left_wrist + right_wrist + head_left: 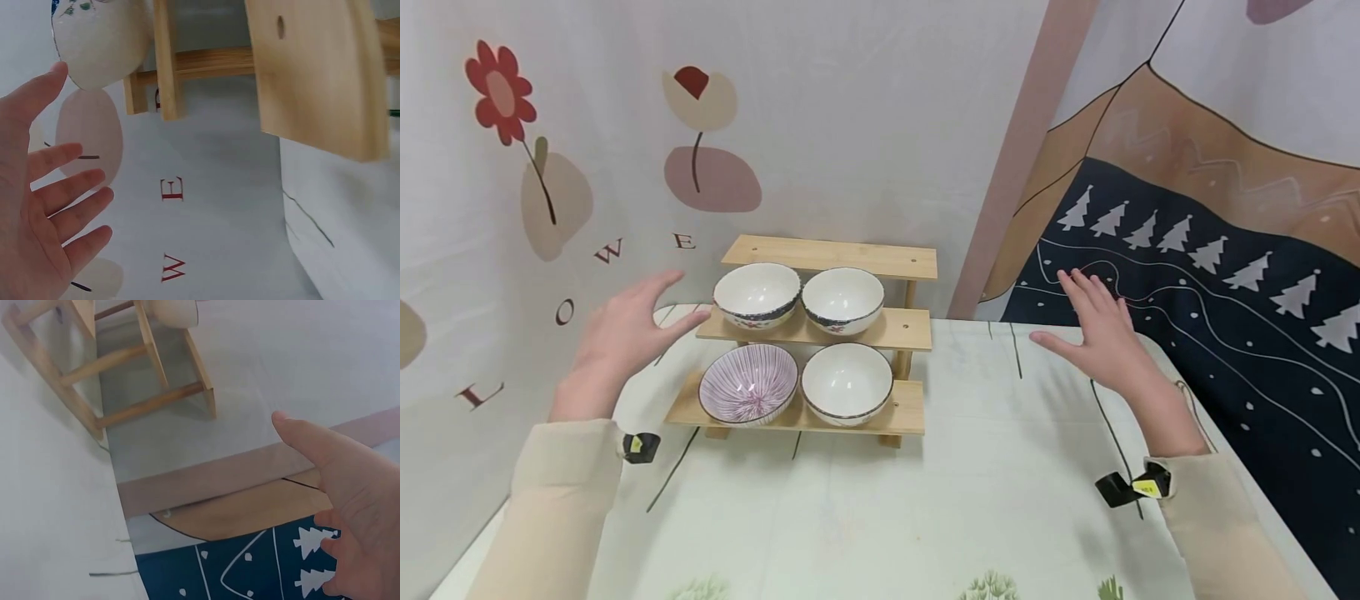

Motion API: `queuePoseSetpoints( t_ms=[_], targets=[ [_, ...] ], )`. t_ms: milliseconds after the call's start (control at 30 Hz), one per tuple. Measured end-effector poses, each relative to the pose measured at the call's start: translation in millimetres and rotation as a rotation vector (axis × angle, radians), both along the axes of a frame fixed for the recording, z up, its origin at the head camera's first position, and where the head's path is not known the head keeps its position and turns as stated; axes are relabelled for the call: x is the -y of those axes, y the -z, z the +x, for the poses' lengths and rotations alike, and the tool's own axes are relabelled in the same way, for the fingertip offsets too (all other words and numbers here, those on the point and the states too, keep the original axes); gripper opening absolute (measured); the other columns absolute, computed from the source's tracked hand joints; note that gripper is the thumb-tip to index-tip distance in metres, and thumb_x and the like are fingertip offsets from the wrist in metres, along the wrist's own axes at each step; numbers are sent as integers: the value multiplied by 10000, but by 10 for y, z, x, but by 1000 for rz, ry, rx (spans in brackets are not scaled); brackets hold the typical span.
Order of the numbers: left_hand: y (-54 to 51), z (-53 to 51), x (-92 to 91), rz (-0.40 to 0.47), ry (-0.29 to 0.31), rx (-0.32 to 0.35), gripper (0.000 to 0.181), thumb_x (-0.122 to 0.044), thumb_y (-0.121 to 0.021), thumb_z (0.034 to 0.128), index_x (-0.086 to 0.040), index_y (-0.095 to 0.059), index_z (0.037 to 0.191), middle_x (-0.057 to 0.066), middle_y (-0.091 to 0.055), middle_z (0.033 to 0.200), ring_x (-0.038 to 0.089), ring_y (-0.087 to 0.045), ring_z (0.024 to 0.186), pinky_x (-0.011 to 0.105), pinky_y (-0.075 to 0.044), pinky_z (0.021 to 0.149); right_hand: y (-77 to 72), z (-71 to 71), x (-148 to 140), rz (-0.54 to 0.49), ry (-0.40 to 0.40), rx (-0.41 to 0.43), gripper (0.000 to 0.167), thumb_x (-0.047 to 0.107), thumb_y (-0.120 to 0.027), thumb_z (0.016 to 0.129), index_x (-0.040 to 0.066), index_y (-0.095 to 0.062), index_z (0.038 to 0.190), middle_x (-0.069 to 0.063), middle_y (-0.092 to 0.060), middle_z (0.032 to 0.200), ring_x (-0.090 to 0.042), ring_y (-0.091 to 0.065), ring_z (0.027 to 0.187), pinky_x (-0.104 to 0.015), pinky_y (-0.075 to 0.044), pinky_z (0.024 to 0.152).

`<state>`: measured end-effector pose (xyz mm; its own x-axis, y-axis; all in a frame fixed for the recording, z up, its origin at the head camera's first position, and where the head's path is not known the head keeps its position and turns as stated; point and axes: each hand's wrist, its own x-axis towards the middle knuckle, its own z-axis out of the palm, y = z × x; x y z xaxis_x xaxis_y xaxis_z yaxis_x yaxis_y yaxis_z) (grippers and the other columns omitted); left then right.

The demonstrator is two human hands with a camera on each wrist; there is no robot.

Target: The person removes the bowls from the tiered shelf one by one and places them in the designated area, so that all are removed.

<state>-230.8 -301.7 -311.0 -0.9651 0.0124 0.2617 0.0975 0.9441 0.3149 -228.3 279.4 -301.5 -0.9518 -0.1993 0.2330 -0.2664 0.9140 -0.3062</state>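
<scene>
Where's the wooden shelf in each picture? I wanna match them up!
Head: the wooden shelf stands near the middle, a bit left, with four bowls on it.
Left wrist: the wooden shelf fills the upper right, cut off by the edge.
Right wrist: the wooden shelf is at the upper left.
Shared landmark: the white wall cloth.

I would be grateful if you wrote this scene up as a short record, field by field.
Rack: wooden, stepped, on a white-covered table
Middle shelf: left bowl and right bowl, both white inside, dark-patterned outside
Bottom shelf: purple-striped bowl at left, dark-rimmed white bowl at right
Left hand: in the air at the rack's left, grip empty
Right hand: in the air at its right, grip empty
Backdrop: printed cloth
</scene>
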Motion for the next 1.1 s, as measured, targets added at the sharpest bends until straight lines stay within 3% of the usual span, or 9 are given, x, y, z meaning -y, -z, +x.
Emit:
queuePoseSetpoints(
  t_ms=[267, 667, 867, 1033, 1100],
  targets=[
    [139, 11, 26, 49, 9, 1, 762, -656, -581, 903, -145, -497, 1461, 222, -550, 1433, 513, -506, 1260, 656, -455, 890, 62, 30, 103, -39, -19, 29, 980, 539, -650, 913, 119, -110, 1615, -202, -75, 1677, -413, -13, 1553, -737, -10, 1188],
    [381, -3, -20, 257, 74, -70, 517, -363, -671, 955, 13, -626, 1308, 268, -682, 1194, 454, -692, 1034, 604, -538, 870, 112, 67, 294, -95, -66, 55, 948, 500, -663, 919, 114, -143, 1611, -177, -106, 1680, -401, -45, 1556, -688, -18, 1220],
    [473, -16, -17, 350, 33, -24, 525, -408, -644, 965, -28, -631, 1327, 226, -658, 1288, 424, -667, 1119, 542, -539, 908, 167, 79, 401, -103, -74, 80, 941, 511, -664, 916, 128, -156, 1610, -160, -131, 1680, -404, -103, 1548, -690, -70, 1219],
    [537, 0, -18, 454, 14, 52, 574, -445, -589, 988, -35, -574, 1390, 241, -576, 1401, 449, -593, 1222, 608, -485, 1001, 213, 99, 477, -130, -75, 107, 933, 511, -672, 910, 150, -172, 1610, -144, -129, 1684, -402, -97, 1551, -690, -105, 1215],
    [568, 3, -20, 488, 11, 75, 587, -451, -573, 994, -42, -549, 1414, 241, -553, 1427, 369, -634, 1193, 605, -476, 1025, 231, 106, 506, -134, -75, 110, 931, 517, -675, 906, 159, -180, 1609, -138, -136, 1684, -399, -98, 1553, -703, -132, 1203]
  ],
)
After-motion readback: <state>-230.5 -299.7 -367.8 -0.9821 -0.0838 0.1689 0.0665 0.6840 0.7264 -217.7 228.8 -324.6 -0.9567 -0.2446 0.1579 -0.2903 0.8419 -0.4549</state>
